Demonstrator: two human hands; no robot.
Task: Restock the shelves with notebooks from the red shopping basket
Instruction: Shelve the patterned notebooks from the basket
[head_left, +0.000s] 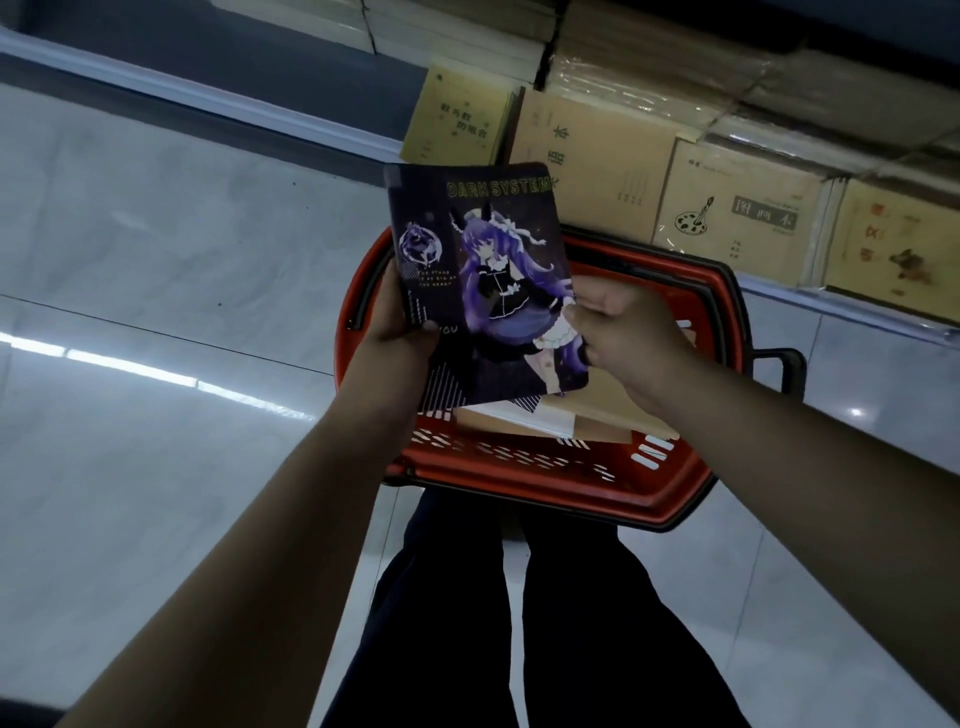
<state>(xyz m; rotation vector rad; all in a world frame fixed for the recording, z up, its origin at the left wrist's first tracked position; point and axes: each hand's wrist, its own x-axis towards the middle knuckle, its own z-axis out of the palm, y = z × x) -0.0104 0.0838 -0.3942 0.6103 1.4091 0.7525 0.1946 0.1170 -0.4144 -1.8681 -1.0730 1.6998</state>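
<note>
Glossy dark purple printed notebook cover (483, 280); red perforated plastic shopping basket (545, 467); matt brown kraft-paper notebooks (587, 156) far right; polished pale floor tiles (156, 260) left.

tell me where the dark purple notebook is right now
In the head view the dark purple notebook is mid-frame, held by the left hand and right hand above the red basket.

We reach both bare forearms forward and slightly inward from the lower corners of the view. Our left hand (402, 322) grips the notebook's (483, 280) left edge, thumb curled over the cover and fingers hidden behind it. Our right hand (626, 332) pinches the right edge, thumb on the cover, knuckles turned up. Our legs (519, 623) in dark trousers stand below.
</note>
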